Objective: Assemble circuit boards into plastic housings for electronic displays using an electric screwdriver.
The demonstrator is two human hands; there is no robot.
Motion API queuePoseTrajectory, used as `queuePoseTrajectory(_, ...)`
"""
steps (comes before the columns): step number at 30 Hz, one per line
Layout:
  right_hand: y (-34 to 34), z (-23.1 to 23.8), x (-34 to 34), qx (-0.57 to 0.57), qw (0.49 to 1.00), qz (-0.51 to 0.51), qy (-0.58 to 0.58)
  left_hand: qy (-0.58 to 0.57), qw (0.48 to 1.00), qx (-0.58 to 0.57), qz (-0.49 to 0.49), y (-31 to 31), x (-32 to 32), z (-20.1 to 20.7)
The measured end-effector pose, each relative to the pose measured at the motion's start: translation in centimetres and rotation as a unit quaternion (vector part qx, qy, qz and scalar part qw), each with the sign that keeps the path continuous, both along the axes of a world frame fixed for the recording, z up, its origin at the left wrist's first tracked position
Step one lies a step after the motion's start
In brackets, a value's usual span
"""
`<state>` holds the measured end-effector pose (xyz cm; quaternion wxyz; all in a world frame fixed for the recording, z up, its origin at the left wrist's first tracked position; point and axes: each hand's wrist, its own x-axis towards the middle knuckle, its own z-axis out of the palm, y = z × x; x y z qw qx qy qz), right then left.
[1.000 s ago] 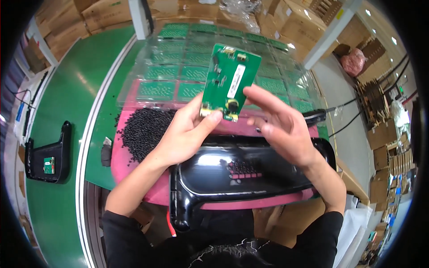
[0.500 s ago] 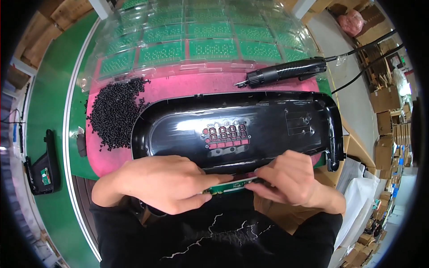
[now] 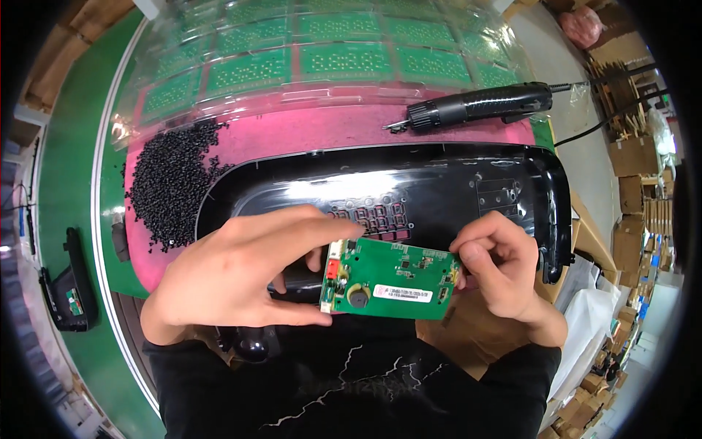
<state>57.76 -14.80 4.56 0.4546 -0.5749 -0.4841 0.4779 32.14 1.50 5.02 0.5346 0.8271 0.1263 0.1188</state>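
A green circuit board (image 3: 398,267) is held up between my hands, its component side facing me. White and red connectors line its left end, near a round black part and a white label. My left hand (image 3: 241,274) grips that left end by its edges, thumb below and fingers above. At the opposite end, my right hand (image 3: 504,263) pinches the board's edge between thumb and fingers. Beneath the board lies a large black plastic housing (image 3: 446,175), inner side up, with digit-shaped cutouts partly covered by the board and my left hand.
Left of the housing is a heap of small black screws (image 3: 172,183) on the pink mat (image 3: 307,135). A black electric screwdriver (image 3: 479,106) lies beyond the housing. Clear trays of green boards (image 3: 344,58) stand at the back. Another black housing (image 3: 69,293) sits far left.
The circuit board has been raised and tilted from nearly edge-on, so its component face now shows. Both hands still hold its ends, and my left hand has spread wider.
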Motion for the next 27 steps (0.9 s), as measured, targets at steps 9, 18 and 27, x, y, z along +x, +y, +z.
queuePoseTrajectory(9, 2.2, -1.2, 1.7, 0.07, 0.965, 0.153, -0.199, 0.078, 0.994, 0.043, 0.069, -0.2, -0.3, -0.7)
queuePoseTrajectory(18, 3.3, -2.3, 1.7, 0.117, 0.934, 0.177, -0.286, 0.116, 0.979, 0.153, 0.066, -0.2, -0.4, -1.4)
queuePoseTrajectory(27, 3.1, -2.3, 1.5, 0.087, 0.925, 0.194, -0.315, 0.126, 0.976, 0.171, 0.042, -0.4, -0.5, -1.7)
